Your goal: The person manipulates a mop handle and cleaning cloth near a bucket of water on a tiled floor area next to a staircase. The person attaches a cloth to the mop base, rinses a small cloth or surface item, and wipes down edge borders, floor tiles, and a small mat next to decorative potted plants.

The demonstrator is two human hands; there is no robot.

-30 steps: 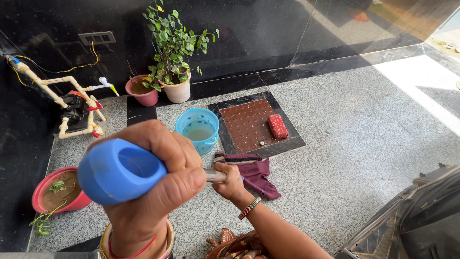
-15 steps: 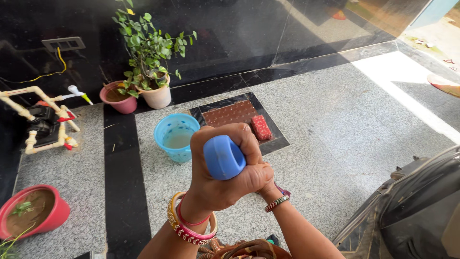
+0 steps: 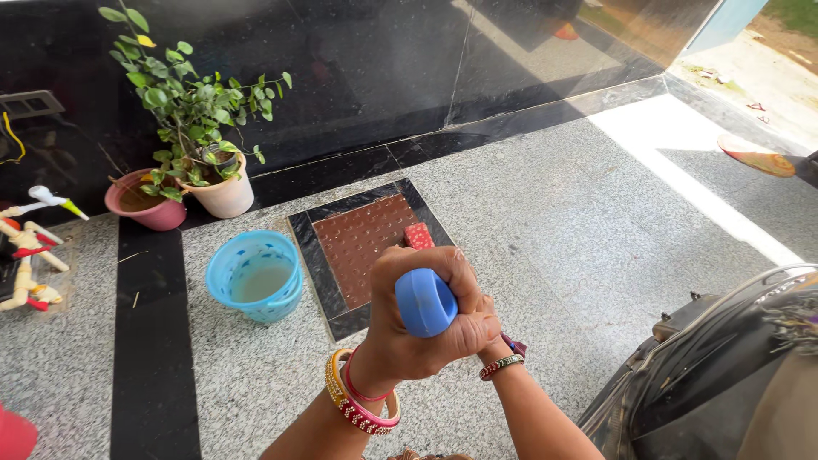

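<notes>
My left hand (image 3: 417, 328) grips the top of a mop handle with a rounded blue end cap (image 3: 425, 301), held upright toward the camera. My right hand (image 3: 488, 334) holds the same handle just below and behind the left hand; it is mostly hidden, only its wrist with a beaded bracelet shows. The shaft and the mop head are hidden behind my hands. A sliver of maroon cloth (image 3: 515, 345) peeks out beside the right wrist. Bangles circle my left wrist.
A light blue bucket (image 3: 255, 276) with water stands on the granite floor to the left. A brown drain cover (image 3: 362, 238) with a red brick (image 3: 418, 236) lies ahead. Potted plants (image 3: 217, 183) line the black wall. A dark scooter (image 3: 716, 375) is at right.
The view has swung right and the handle has turned more upright. The bucket and plants have slid left in view, and the maroon cloth is now almost hidden behind my hands.
</notes>
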